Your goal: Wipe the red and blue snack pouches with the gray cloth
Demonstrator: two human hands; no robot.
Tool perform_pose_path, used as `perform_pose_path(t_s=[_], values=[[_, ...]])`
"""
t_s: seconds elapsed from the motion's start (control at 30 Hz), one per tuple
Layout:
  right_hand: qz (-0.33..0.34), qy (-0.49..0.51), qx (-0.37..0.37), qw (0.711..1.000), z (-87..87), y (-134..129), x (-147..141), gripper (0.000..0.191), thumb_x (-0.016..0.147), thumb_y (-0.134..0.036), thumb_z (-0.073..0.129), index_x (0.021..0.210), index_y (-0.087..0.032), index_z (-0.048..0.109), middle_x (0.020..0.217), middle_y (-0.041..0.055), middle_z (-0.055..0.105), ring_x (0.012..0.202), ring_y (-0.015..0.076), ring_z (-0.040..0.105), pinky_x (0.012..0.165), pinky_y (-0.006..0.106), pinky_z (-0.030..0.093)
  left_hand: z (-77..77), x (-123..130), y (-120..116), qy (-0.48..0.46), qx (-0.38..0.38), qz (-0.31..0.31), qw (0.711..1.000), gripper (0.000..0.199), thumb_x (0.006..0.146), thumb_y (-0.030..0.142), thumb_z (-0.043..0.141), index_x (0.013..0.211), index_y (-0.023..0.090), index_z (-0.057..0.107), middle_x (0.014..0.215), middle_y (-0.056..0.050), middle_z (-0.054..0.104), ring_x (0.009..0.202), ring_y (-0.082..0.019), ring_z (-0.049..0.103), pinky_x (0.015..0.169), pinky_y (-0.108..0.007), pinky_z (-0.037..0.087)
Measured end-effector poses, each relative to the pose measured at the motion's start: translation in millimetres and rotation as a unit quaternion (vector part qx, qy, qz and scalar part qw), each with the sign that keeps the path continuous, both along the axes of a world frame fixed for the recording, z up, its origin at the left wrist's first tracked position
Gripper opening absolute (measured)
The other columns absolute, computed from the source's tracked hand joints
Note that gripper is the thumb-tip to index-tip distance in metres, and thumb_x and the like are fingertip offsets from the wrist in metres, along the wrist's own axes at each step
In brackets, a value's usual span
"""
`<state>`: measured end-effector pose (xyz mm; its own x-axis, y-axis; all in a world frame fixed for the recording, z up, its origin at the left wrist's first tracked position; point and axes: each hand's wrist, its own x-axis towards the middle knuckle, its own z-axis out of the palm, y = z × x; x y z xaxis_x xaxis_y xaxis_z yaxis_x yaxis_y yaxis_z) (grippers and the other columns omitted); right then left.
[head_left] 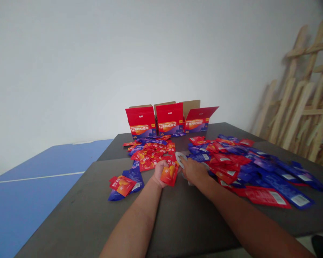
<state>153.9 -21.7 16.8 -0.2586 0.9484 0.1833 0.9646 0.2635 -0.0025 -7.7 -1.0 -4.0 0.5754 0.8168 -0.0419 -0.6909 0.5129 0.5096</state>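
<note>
My left hand (160,173) grips a red foil sachet (169,175) with an orange picture on it. Right beside it, my right hand (194,171) closes around a pale grey looped handle (179,159), possibly of scissors, though its lower part is hidden. A loose heap of red and blue sachets (153,154) lies ahead of my hands. A larger spread of them (258,168) covers the table to the right. A small group of sachets (126,185) lies to the left. Several sachets lie close to both hands.
Three open red cartons (169,120) stand in a row at the table's far edge. The dark grey table (183,218) has a seam across it. A blue table (40,193) lies to the left, and wooden lattice panels (301,93) lean on the wall at right.
</note>
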Motion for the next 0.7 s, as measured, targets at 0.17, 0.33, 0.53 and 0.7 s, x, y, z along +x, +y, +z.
perform_pose_path(t_s=[0.17,0.33,0.53,0.7], values=[[0.011,0.041,0.006,0.999,-1.2,4,11,0.058,0.088,-0.033,0.044,0.143,-0.022,0.029,0.112,0.0163,0.059,0.092,0.0281,0.062,0.072,0.036,0.047,-2.2,-1,1,-0.017,-0.038,0.000,0.999,0.052,0.058,0.015,0.047,0.109,0.009,0.058,0.095,-0.013,0.067,0.080,-0.023,0.065,0.075,-0.040,0.052],[0.233,0.025,0.000,0.972,-0.3,-8,6,0.053,0.081,-0.026,0.054,0.133,-0.022,0.046,0.115,0.0123,0.055,0.100,0.0246,0.057,0.082,0.035,0.046,-5.7,-4,10,-0.003,-0.062,0.078,0.995,0.028,0.076,0.032,0.051,0.096,0.014,0.061,0.075,-0.008,0.065,0.058,-0.017,0.060,0.056,-0.029,0.049],[0.327,0.016,0.015,0.945,0.0,-19,-7,0.047,0.081,-0.019,0.054,0.127,-0.028,0.053,0.122,0.0125,0.047,0.112,0.0262,0.049,0.091,0.040,0.041,-6.3,-1,13,0.003,-0.063,0.105,0.992,0.052,0.084,0.061,0.040,0.087,0.014,0.062,0.064,-0.006,0.060,0.050,-0.015,0.055,0.051,-0.026,0.044],[0.258,0.021,0.029,0.965,1.3,-17,-11,0.043,0.083,-0.020,0.052,0.126,-0.027,0.055,0.115,0.0124,0.049,0.104,0.0252,0.051,0.088,0.038,0.042,-11.2,0,10,0.041,-0.041,0.055,0.997,0.062,0.079,0.070,0.040,0.083,0.013,0.063,0.064,-0.007,0.062,0.056,-0.019,0.060,0.053,-0.029,0.046]])
